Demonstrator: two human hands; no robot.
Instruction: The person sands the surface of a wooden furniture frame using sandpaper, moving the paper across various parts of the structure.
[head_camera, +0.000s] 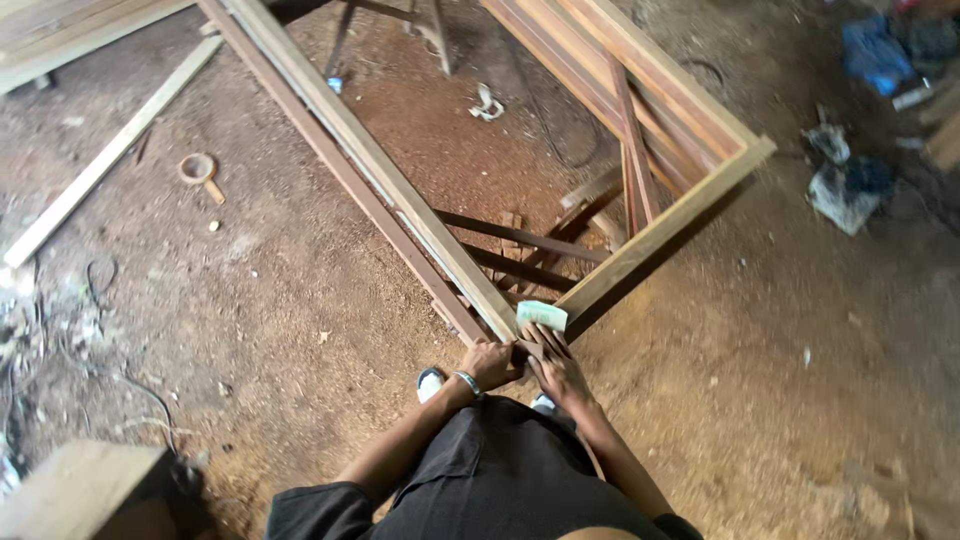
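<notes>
At the far left of the frame a pale wooden plank (105, 160) lies on the dirt floor (280, 290), running from lower left to upper right, and just right of it sits a small round wooden ring with a short handle (199, 170). Further right comes the large wooden frame (380, 170), a stack of pale and dark reddish rails. Its long left side runs from the top centre of the frame down to a corner at the lower centre, and its short side rises from that corner toward the upper right. The corner points straight at the person. The left hand (490, 362) rests on the frame's corner from the left, fingers curled over the dark lower rail, a bracelet (466, 383) on the wrist; how firmly it closes I cannot tell. Just to its right, the right hand (556, 372) lies with fingers spread flat against the same corner. Directly above both hands, on top of the corner joint, lies a small pale green folded sheet (541, 315), seemingly touching the right fingertips. At the far right, crumpled bags (848, 185) lie on the ground.
</notes>
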